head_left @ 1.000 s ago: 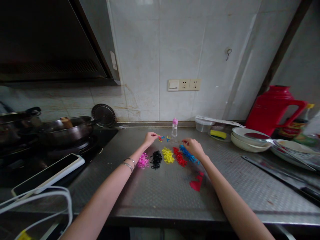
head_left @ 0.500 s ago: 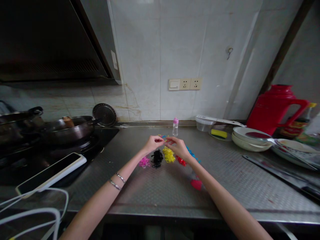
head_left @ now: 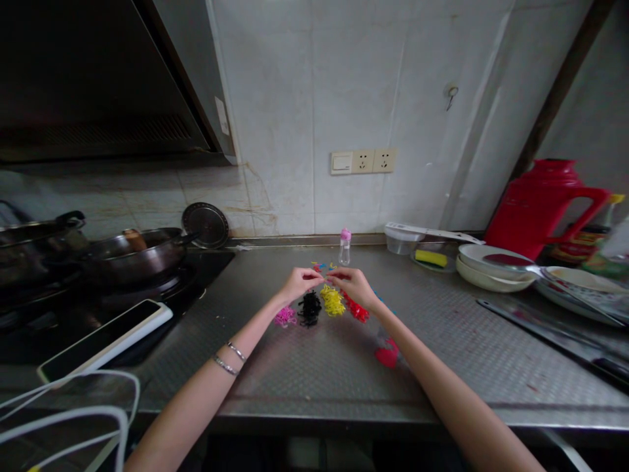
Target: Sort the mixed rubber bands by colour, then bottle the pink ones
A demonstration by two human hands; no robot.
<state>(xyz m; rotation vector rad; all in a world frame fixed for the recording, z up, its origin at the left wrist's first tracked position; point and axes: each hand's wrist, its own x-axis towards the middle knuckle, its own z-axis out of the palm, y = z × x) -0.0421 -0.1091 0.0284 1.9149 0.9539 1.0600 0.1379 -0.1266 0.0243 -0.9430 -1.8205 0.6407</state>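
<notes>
My left hand and my right hand meet almost tip to tip above the counter, both pinched closed. Whatever is between their fingertips is too small to make out. Just below them lie small heaps of thin, curly, band-like pieces: a pink heap, a black heap, a yellow heap and a red heap. A blue heap is mostly hidden by my right wrist. Behind my fingers are a few mixed-colour pieces. A red heart-shaped item rests beside my right forearm.
A small clear bottle with a pink cap stands near the wall. To the left are a pan on the stove and a white device with cables. Bowls, a knife and a red thermos occupy the right.
My right hand's fingers have drawn together into a pinch and the hand sits slightly further right. More of the red heap shows. The view has shifted slightly.
</notes>
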